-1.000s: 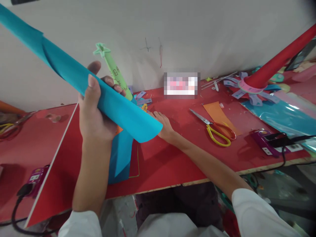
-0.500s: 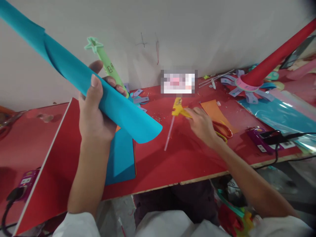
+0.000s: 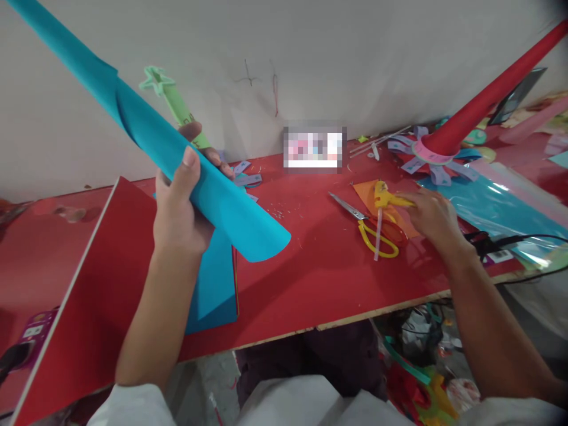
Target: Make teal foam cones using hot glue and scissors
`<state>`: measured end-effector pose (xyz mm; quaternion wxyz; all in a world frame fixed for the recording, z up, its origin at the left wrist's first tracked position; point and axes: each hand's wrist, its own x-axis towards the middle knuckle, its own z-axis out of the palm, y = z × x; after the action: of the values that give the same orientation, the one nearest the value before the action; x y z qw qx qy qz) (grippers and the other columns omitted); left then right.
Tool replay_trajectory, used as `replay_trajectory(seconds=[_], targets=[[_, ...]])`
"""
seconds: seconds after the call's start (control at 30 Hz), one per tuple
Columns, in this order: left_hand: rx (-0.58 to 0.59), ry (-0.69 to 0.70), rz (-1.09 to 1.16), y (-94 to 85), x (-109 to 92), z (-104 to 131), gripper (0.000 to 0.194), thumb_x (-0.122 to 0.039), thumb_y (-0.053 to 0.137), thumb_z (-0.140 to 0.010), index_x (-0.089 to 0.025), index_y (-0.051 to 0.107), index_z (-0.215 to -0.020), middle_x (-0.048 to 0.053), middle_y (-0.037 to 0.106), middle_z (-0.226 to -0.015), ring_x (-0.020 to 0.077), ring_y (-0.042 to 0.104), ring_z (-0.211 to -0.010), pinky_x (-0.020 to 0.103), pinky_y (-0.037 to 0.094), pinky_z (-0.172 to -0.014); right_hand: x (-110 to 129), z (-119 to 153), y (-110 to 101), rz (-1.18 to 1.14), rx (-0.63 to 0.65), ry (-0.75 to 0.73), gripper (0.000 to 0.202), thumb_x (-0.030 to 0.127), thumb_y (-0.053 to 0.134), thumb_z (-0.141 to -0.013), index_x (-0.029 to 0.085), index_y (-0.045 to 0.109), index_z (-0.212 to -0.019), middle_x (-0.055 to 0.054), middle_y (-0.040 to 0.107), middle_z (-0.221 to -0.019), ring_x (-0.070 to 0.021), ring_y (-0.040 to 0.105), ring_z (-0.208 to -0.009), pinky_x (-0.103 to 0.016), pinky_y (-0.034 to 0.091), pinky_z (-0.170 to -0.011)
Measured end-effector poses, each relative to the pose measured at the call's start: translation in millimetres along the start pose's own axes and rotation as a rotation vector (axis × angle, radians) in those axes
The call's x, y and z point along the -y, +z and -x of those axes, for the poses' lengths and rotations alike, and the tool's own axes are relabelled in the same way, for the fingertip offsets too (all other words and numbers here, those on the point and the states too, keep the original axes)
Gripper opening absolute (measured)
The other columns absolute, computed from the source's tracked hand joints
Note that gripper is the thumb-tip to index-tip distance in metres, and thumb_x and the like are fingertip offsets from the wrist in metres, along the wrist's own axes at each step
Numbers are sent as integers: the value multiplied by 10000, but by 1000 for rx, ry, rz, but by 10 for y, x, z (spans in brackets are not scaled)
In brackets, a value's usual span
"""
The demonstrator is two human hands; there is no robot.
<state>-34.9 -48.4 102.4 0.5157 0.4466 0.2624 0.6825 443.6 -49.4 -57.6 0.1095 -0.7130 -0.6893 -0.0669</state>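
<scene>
A rolled tube of blue paper (image 3: 155, 142) slants across the left side, with my left hand (image 3: 186, 195) wrapped round its middle. My right hand (image 3: 432, 219) grips the handle of a small yellow glue gun (image 3: 385, 198), from which a clear glue stick hangs down. Below the gun, scissors (image 3: 377, 231) with red and yellow handles lie partly on an orange paper piece (image 3: 366, 192). Behind my left fingers stands a light green tube (image 3: 175, 103) with a star-shaped top.
Blue sheets (image 3: 213, 290) lie under my left forearm beside a red board (image 3: 102, 290). A red cone (image 3: 497, 94) with a ribboned base stands at the right, near plastic-wrapped blue sheets (image 3: 501, 204). A power strip (image 3: 38, 337) is at the far left.
My right hand has moved right with the glue gun, uncovering the scissors. The blue tube and my left hand have shifted slightly to the right.
</scene>
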Motion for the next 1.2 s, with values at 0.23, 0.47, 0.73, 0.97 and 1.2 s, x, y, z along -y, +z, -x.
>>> replay_trajectory(seconds=[0.23,0.47,0.73,0.97,1.2], targets=[[21,-15,-11,-34,14,-3,414,-396,928,-802,-240,750,-1142,9,677,-906,170,669,-821,305,626,-760,521,140,-121,25,35,-29,379,189,400,-1080,130,717,-1278,-180,747,-1227,-292,640,-1136,-371,443,-950],[39,-15,-34,-27,65,5,286,-395,888,-848,-236,700,-994,6,694,-895,165,671,-817,300,598,-782,1098,367,-265,224,336,-55,252,299,536,-1062,85,631,-1155,-250,721,-1194,-366,634,-1184,-388,464,-868],[79,-96,-66,16,213,35,426,-401,907,-822,-246,713,-1168,5,713,-872,167,701,-795,290,568,-703,993,294,-246,202,376,-133,294,172,537,-1002,92,522,-1284,-248,718,-1159,-349,630,-1123,-395,411,-873],[82,-150,-168,16,241,32,614,-489,962,-722,-275,670,-1218,16,749,-894,215,748,-847,314,598,-706,927,453,-234,225,226,-211,375,162,599,-948,136,491,-1306,-187,706,-1145,-342,633,-1120,-378,455,-893],[100,-158,-158,-9,268,9,592,-470,965,-729,-269,666,-1198,10,735,-893,204,748,-846,316,602,-708,940,428,-261,324,302,-244,285,108,574,-935,102,550,-1220,-217,723,-1118,-355,672,-1087,-386,482,-857]])
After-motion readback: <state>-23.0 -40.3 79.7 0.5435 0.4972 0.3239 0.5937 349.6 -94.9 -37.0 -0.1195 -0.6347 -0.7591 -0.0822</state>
